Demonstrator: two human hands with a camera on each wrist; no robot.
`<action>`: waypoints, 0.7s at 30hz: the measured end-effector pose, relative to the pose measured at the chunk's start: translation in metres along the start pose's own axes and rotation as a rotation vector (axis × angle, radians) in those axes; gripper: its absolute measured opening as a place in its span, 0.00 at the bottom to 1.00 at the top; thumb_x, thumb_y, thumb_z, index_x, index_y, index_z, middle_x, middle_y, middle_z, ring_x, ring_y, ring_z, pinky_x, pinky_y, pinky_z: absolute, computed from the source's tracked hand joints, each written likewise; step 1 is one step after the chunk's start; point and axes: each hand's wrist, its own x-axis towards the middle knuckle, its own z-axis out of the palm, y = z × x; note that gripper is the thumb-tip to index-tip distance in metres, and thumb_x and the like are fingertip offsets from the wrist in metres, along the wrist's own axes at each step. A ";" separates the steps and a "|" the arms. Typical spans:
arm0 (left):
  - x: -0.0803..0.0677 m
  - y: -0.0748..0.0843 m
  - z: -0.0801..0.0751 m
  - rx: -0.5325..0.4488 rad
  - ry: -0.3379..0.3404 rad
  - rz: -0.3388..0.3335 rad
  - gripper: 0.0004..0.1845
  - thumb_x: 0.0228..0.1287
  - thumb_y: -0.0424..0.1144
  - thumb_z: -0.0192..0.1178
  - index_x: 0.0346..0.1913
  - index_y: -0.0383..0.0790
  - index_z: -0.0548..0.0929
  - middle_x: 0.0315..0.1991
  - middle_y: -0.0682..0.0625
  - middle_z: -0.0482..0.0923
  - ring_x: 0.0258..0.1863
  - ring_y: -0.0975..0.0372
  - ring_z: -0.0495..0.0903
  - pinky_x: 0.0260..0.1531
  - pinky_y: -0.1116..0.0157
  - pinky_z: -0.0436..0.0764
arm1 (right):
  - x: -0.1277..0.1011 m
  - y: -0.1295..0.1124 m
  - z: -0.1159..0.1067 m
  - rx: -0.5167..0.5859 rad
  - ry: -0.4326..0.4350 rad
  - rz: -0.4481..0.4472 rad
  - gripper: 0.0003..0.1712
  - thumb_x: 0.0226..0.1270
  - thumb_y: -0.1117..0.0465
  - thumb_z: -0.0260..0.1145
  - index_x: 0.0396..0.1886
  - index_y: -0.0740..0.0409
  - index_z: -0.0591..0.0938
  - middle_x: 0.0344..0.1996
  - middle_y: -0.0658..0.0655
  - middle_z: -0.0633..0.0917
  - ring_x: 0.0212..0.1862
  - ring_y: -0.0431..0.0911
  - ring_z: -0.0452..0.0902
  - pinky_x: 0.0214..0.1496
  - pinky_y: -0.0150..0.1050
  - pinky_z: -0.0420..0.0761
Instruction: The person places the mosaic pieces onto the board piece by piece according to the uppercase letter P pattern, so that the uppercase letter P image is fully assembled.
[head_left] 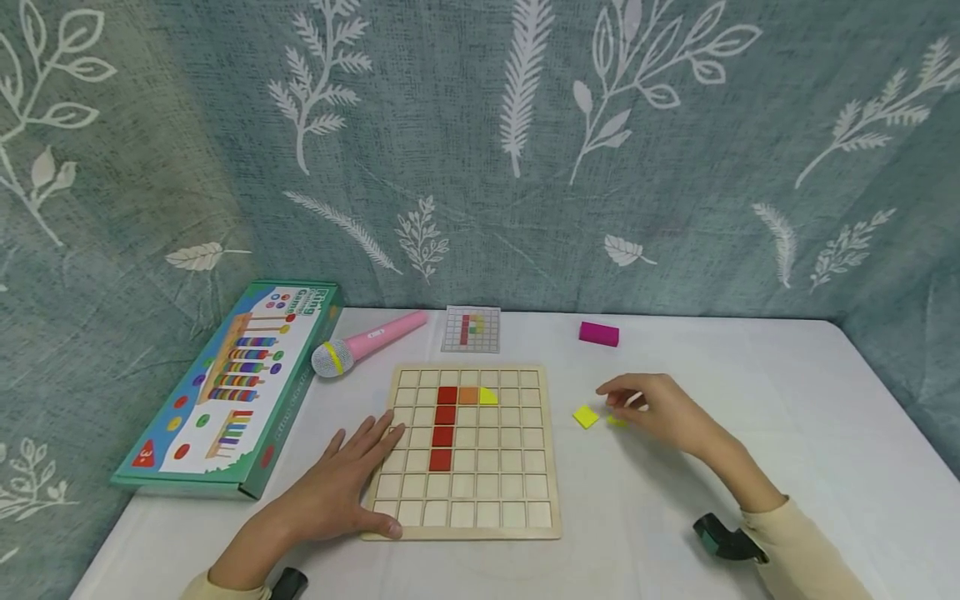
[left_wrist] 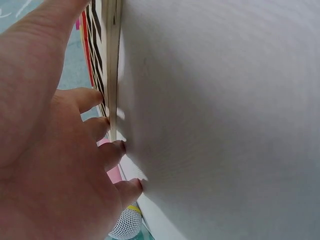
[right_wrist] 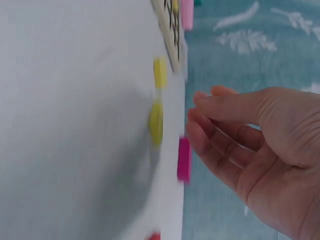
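Left hand [head_left: 341,492] lies flat with fingers spread on the wooden grid board [head_left: 465,454], apparently steadying it, while right hand [head_left: 660,410] hovers empty, fingers loosely curled, above two yellow tiles [head_left: 586,417] beside the board.

The white table [head_left: 750,500] carries a wooden grid board [head_left: 465,500], toy box [head_left: 225,392], pink microphone [head_left: 367,342] and loose blocks (2 yellow [head_left: 586,417], 1 magenta [head_left: 598,334]).
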 end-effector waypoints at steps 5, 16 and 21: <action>0.001 0.001 0.000 0.002 -0.004 -0.003 0.61 0.33 0.70 0.62 0.71 0.46 0.48 0.72 0.47 0.39 0.69 0.48 0.39 0.64 0.46 0.39 | -0.016 0.018 -0.019 -0.072 0.015 0.046 0.18 0.52 0.73 0.65 0.45 0.61 0.81 0.37 0.53 0.83 0.37 0.42 0.77 0.38 0.33 0.80; 0.002 0.000 0.000 -0.009 -0.014 -0.014 0.61 0.33 0.70 0.62 0.71 0.45 0.48 0.72 0.48 0.38 0.70 0.50 0.39 0.64 0.45 0.38 | -0.042 0.044 -0.040 -0.103 -0.037 0.111 0.21 0.49 0.76 0.66 0.46 0.64 0.79 0.42 0.59 0.82 0.44 0.53 0.76 0.42 0.42 0.80; 0.002 0.000 0.000 -0.007 -0.014 -0.018 0.62 0.32 0.70 0.62 0.71 0.45 0.49 0.72 0.48 0.39 0.70 0.50 0.39 0.64 0.46 0.39 | -0.047 0.054 -0.036 -0.124 -0.009 0.118 0.22 0.47 0.76 0.66 0.46 0.63 0.80 0.42 0.57 0.82 0.45 0.52 0.76 0.43 0.41 0.80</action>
